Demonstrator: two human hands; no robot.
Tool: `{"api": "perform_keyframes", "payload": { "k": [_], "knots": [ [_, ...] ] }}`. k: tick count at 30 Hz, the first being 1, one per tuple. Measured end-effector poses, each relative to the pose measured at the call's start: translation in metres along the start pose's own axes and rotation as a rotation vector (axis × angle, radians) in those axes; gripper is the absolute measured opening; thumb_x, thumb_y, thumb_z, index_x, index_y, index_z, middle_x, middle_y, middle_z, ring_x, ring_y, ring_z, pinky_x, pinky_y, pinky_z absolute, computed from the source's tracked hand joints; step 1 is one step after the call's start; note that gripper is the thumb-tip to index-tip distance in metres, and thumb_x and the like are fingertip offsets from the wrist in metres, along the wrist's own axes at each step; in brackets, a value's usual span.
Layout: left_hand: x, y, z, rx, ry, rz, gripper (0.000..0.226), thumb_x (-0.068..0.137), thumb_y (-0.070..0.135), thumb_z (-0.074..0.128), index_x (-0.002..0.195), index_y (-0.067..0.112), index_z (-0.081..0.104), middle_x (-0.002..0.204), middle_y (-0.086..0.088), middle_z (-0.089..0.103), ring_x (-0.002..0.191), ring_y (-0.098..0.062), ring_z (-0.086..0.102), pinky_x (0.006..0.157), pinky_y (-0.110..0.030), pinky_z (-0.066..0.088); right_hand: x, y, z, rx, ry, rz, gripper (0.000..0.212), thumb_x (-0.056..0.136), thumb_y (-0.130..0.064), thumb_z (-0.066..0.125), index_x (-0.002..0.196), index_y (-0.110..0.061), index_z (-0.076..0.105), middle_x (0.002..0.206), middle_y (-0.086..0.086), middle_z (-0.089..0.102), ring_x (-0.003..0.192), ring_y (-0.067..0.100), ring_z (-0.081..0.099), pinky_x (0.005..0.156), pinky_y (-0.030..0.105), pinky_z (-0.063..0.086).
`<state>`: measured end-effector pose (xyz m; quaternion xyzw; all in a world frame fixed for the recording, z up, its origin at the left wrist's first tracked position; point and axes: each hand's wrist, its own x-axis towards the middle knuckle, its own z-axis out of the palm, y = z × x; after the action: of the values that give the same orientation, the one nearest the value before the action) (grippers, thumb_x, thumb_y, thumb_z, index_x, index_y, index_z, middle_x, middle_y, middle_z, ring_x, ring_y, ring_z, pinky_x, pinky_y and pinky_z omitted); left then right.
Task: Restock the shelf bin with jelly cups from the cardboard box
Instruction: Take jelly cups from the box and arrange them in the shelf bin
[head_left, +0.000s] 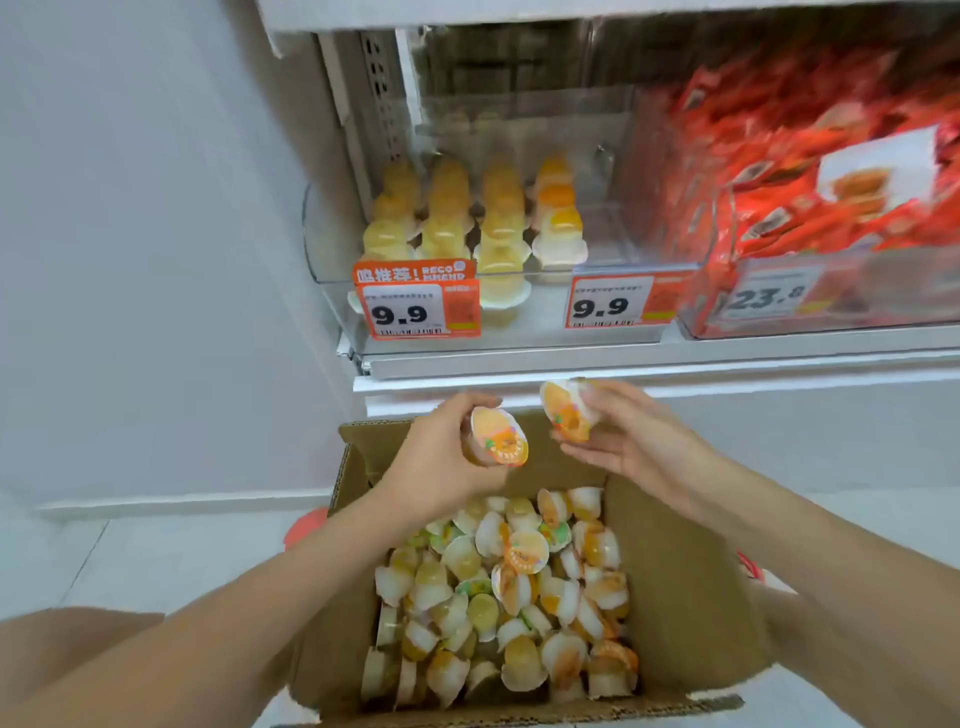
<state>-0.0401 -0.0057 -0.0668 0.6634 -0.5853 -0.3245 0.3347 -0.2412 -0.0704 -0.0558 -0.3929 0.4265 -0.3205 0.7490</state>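
With one orange jelly cup (500, 435) pinched in our left hand (441, 457) and another (566, 410) in our right hand (628, 441), we are mid-transfer above the cardboard box (675, 571). Next we should lift both toward twelve o'clock into the clear shelf bin (332, 260), onto its short right-hand row.

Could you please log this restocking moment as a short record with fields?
left hand: holds an orange jelly cup above the box
right hand: holds a second orange jelly cup
cardboard box: open, many loose jelly cups inside
shelf bin: clear, four rows of cups, space at right
price tags: two read 9.9
neighbouring bin: red packets
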Motion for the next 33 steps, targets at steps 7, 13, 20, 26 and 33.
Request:
{"api": "perform_keyframes", "payload": {
  "k": [7, 13, 20, 26, 33],
  "knots": [
    [-0.013, 0.069, -0.028, -0.104, 0.074, 0.145, 0.069, 0.056, 0.030, 0.088, 0.118, 0.031, 0.058, 0.104, 0.015, 0.066, 0.100, 0.004, 0.058, 0.079, -0.013, 0.050, -0.042, -0.061, 0.039, -0.547, -0.110, -0.434, 0.037, 0.078, -0.012, 0.074, 0.110, -0.024, 0.060, 0.106, 0.010, 0.064, 0.085, 0.014, 0.070, 0.077, 0.025, 0.056],
    [-0.008, 0.074, -0.021, -0.264, 0.152, 0.140, 0.076, 0.052, 0.047, 0.077, 0.124, 0.028, 0.062, 0.109, 0.015, 0.069, 0.103, 0.003, 0.060, 0.081, -0.012, 0.049, -0.033, -0.062, 0.039, -0.502, -0.079, -0.404, 0.041, 0.077, -0.019, 0.074, 0.115, -0.022, 0.059, 0.103, 0.011, 0.066, 0.085, 0.015, 0.069, 0.080, 0.028, 0.057],
    [-0.008, 0.079, -0.017, -0.281, 0.222, 0.125, 0.061, 0.064, 0.034, 0.082, 0.122, 0.031, 0.062, 0.101, 0.020, 0.070, 0.098, 0.002, 0.063, 0.084, -0.026, 0.055, -0.031, -0.064, 0.044, -0.308, -0.164, -0.245, 0.045, 0.073, -0.025, 0.069, 0.116, -0.022, 0.060, 0.094, 0.008, 0.074, 0.088, 0.016, 0.071, 0.079, 0.026, 0.057],
    [-0.005, 0.077, -0.021, -0.197, 0.248, 0.142, 0.071, 0.059, 0.031, 0.088, 0.125, 0.028, 0.060, 0.102, 0.025, 0.065, 0.099, 0.010, 0.060, 0.088, -0.018, 0.051, -0.030, -0.065, 0.049, -0.293, -0.186, -0.145, 0.051, 0.071, -0.033, 0.068, 0.118, -0.021, 0.056, 0.097, 0.015, 0.070, 0.087, 0.020, 0.067, 0.091, 0.032, 0.054],
    [-0.005, 0.078, -0.026, -0.002, 0.127, 0.256, 0.085, 0.064, 0.036, 0.084, 0.138, 0.034, 0.043, 0.122, 0.017, 0.057, 0.113, 0.002, 0.052, 0.097, -0.019, 0.044, -0.034, -0.076, 0.051, -0.536, -0.054, -0.243, 0.046, 0.068, -0.017, 0.082, 0.108, -0.023, 0.060, 0.088, 0.002, 0.072, 0.075, 0.011, 0.068, 0.072, 0.025, 0.054]
  ]
}}
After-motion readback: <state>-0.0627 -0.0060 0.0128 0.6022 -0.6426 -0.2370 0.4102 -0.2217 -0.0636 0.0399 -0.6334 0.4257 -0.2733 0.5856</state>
